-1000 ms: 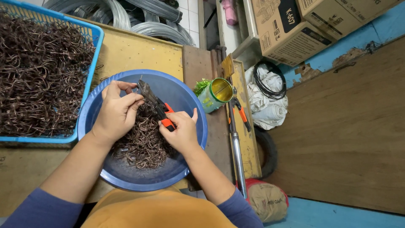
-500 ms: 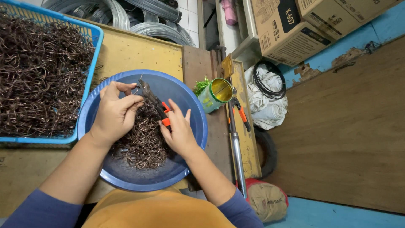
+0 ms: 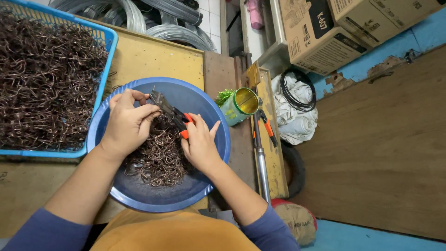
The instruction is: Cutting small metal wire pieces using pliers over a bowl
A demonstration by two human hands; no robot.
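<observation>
Over a round blue basin, my right hand grips the orange handles of a pair of pliers whose dark jaws point up and left. My left hand is closed at the plier jaws, fingers pinched on a small brown wire piece that is mostly hidden. Below both hands a heap of bent brown wire hooks lies in the basin.
A blue plastic crate heaped with brown wire hooks stands at the left on a yellow board. A green-and-gold can and a second orange-handled tool lie to the right. Wire coils and cardboard boxes lie behind.
My right hand's fingers have spread and regripped on the plier handles. My left hand stays at the jaws. Nothing else has moved.
</observation>
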